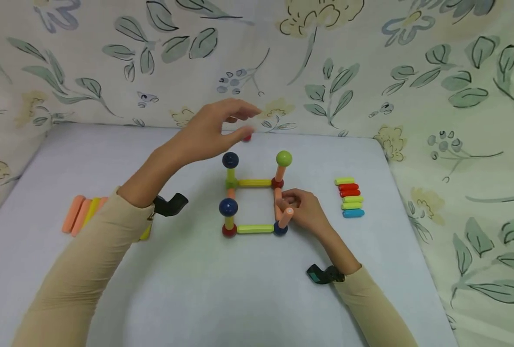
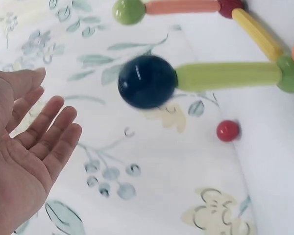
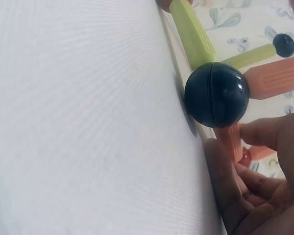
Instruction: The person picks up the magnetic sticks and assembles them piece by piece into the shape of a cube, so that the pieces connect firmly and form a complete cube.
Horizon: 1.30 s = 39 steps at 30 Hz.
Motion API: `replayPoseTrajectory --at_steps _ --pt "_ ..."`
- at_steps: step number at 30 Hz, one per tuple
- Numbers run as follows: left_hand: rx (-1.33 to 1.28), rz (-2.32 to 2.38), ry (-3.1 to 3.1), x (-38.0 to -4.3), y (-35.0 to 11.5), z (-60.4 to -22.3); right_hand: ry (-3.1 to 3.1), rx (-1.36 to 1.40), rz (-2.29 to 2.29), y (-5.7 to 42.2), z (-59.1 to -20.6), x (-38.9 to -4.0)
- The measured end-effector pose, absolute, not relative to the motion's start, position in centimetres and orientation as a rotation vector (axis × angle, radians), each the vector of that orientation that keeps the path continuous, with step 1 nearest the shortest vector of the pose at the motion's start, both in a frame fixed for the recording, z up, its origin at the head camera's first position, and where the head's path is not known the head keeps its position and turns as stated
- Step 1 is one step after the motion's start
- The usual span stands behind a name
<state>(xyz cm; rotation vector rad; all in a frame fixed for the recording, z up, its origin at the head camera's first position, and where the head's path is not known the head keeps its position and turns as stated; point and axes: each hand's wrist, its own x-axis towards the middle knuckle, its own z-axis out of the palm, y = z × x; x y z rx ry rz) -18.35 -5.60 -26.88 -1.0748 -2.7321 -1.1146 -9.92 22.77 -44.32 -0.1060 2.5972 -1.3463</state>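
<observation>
A square frame of rods and balls stands mid-table, with upright rods at its corners. My right hand (image 1: 306, 212) pinches the orange rod (image 3: 229, 139) on the frame's right side, beside the navy corner ball (image 3: 216, 95). From that ball an orange upright (image 1: 286, 218) rises with no ball on top. My left hand (image 1: 218, 130) hovers behind the back-left corner, fingers extended and holding nothing. Closest to it are a navy ball (image 2: 147, 82) on a light green upright (image 2: 228, 76) and a loose red ball (image 2: 228, 130). A light green ball (image 1: 284, 158) tops the back-right upright.
Short light green, red and blue rods (image 1: 350, 199) lie in a column at the right. Orange and yellow rods (image 1: 81, 214) lie at the left, partly hidden by my left sleeve (image 1: 105, 246). Floral cloth (image 1: 257, 62) hangs behind the white table (image 1: 222, 294).
</observation>
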Motion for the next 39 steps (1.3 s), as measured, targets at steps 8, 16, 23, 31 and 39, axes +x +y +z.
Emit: replayPoseTrajectory --at_steps 8,16,23,31,39 --pt "-0.936 -1.126 -2.870 -23.1 -7.1 -30.6 2.578 -0.075 -1.381 23.0 -44.4 -9.7" --pt "-0.798 -1.193 -3.007 -26.0 -7.1 -36.6 2.576 -0.109 -1.367 22.9 -45.1 -9.2" --pt "-0.813 -1.136 -3.038 -27.1 -5.5 -39.2 2.582 -0.114 -1.344 23.0 -44.7 -8.7" --pt "-0.947 -0.908 -3.030 -29.4 -4.1 -40.8 2.573 -0.107 -1.369 23.0 -44.6 -9.3" --pt "-0.882 -0.862 -3.076 -29.7 -4.1 -41.1 2.582 -0.125 -1.384 23.3 -44.7 -10.0"
